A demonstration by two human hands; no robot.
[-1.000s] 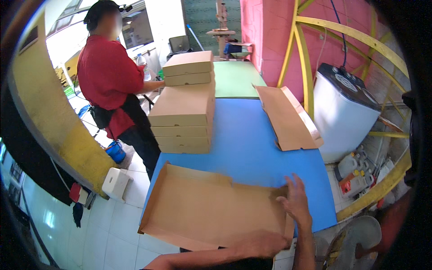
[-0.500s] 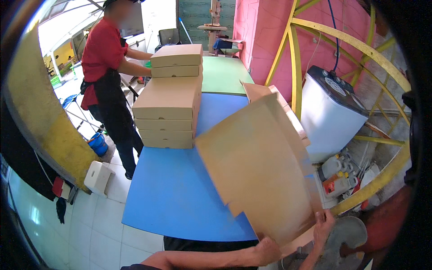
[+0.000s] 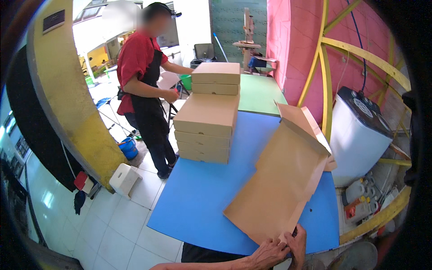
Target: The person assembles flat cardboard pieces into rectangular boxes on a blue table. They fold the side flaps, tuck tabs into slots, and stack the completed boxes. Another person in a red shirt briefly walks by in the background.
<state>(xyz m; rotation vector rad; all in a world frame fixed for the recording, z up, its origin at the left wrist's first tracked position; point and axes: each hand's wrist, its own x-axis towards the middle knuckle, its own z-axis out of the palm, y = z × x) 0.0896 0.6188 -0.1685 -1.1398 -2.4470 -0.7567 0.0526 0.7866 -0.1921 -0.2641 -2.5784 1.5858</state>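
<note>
Head view: left hand and right hand are working close together, clamped on the near end of the cardboard sheet; raised a moment ago, it's now lying across the bench ahead of them, so handling is apparently centring there.

Blue tabletop; green tabletop adjoining, twelve o'clock. Upon the blue: stacked closed brown boxes, eleven o'clock; opened carton, across centre; second carton, between one and two; dark speck, four. Pale tiled floor: white stool, nine; blue bucket, ten.
</note>
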